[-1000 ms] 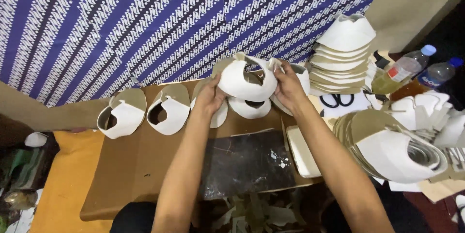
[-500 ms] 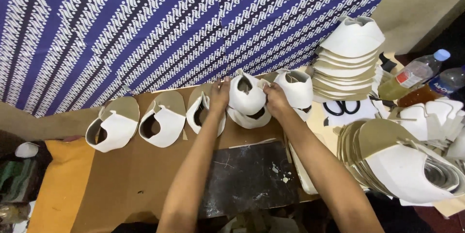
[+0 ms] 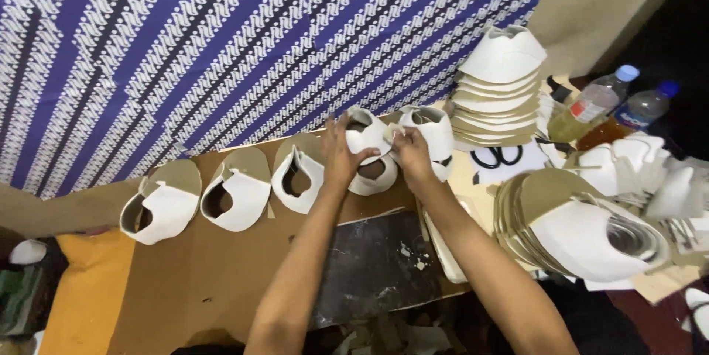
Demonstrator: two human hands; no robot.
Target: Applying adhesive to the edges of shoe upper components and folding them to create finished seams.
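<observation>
- We are reaching both arms forward to the far edge of the brown work table (image 3: 221, 281), close under the blue and white patterned cloth (image 3: 221, 45) hanging behind it.
- Our left hand (image 3: 338, 159) is wrapping its fingers around a white shoe upper (image 3: 367, 136), thumb pressing on its front.
- Our right hand (image 3: 410, 154) is closing on the same upper from the other side, fingers curling against its edge.
- The upper is sitting on top of another white upper (image 3: 373, 176) lying on the table, with one more (image 3: 434, 128) just beside it on the right.
- Three finished uppers are resting in a row to the left: (image 3: 299, 178), (image 3: 238, 196), (image 3: 159, 211).
- A tall stack of white pieces (image 3: 498, 89) is standing to the right, near black scissors (image 3: 496, 156) and two plastic bottles (image 3: 591, 104).
- A fanned pile of tan and white pieces (image 3: 576, 226) is lying near our right forearm, and a dark mat (image 3: 377, 266) is lying between our forearms.
</observation>
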